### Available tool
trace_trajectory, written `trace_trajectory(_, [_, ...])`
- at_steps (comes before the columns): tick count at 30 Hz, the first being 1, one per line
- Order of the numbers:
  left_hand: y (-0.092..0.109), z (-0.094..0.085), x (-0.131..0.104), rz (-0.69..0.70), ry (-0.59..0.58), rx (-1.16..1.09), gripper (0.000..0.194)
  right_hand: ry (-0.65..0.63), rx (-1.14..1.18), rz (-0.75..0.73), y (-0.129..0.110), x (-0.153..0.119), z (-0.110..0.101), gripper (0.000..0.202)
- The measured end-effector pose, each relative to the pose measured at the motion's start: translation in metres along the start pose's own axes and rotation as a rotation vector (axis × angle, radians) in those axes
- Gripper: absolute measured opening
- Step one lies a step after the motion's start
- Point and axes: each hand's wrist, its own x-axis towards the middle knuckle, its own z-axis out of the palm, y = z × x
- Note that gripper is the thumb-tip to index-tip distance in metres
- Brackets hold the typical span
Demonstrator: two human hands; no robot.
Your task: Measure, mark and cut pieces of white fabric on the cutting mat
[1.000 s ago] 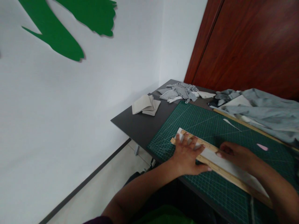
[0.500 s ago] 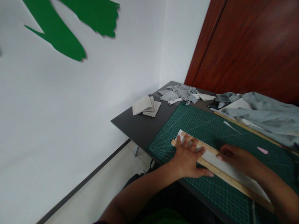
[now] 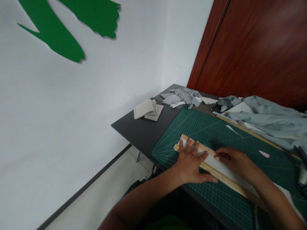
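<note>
My left hand (image 3: 190,164) lies flat with fingers spread, pressing on a white strip (image 3: 222,167) of fabric or paper and reaching across two wooden rulers. The near ruler (image 3: 219,175) runs along the strip's close edge, its left end past my fingers. Along the far edge is the other ruler (image 3: 204,148), whose right part is hidden behind my right hand (image 3: 233,159). The thumb and fingers of that hand are pinched at this far ruler. Beneath everything spreads a green cutting mat (image 3: 201,123) with a printed grid.
On the dark table (image 3: 129,127) sit a stack of beige cloth pieces (image 3: 148,110) and grey scraps (image 3: 183,96). Grey-blue fabric (image 3: 271,111) is heaped at the back right, behind a long wooden stick (image 3: 251,130). A pink scrap (image 3: 263,154) lies on the mat.
My right hand has moved slightly left along the strip. The far ruler has shifted a little, its left end now covering the strip's corner. My left hand stays spread in place.
</note>
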Motion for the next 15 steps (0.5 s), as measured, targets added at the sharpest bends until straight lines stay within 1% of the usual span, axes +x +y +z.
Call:
trace_trajectory(5, [-0.001, -0.002, 0.001, 0.000, -0.010, -0.002, 0.105, -0.057, 0.070, 0.020, 0.004, -0.003, -0.008, 0.042])
trace_trajectory(8, [-0.002, -0.002, 0.003, -0.010, -0.023, 0.007, 0.108, -0.101, 0.083, 0.056, 0.007, -0.006, -0.019, 0.042])
trace_trajectory(11, [-0.003, 0.000, 0.004, -0.003, -0.003, 0.025, 0.107, -0.140, 0.036, 0.116, 0.011, -0.010, -0.031, 0.043])
trace_trajectory(15, [-0.004, 0.002, 0.005, 0.002, 0.017, 0.056, 0.104, -0.214, 0.097, 0.182, 0.022, -0.018, -0.047, 0.050])
